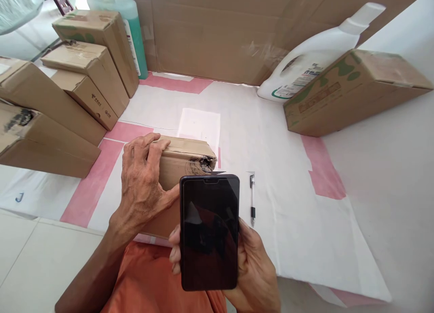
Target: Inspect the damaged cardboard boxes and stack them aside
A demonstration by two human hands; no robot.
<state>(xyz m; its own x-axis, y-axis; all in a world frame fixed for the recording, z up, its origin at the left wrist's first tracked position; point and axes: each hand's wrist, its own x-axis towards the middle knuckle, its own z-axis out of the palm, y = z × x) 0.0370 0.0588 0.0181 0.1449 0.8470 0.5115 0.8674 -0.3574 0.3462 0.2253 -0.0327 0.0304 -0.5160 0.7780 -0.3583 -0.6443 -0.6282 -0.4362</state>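
Observation:
My left hand [144, 184] grips a brown cardboard box [185, 145] from its left side, fingers over the top edge and thumb along the near face. A dark, ragged hole with black scribble marks shows at the box's right corner. In my right hand [256, 263] is a black smartphone [209, 234], held upright in front of the box with its screen towards me and dark. The phone hides part of the box's near side. Just right of the phone lies a pen [252, 200] with a clear barrel and black ends.
Several cardboard boxes [81, 59] stand on the left, beside a bottle of teal liquid [137, 37]. At the right are a white detergent bottle [315, 55] and another box [342, 96]. A cardboard panel [217, 32] backs the white-covered table [298, 222]. White paper [200, 122] lies behind the held box.

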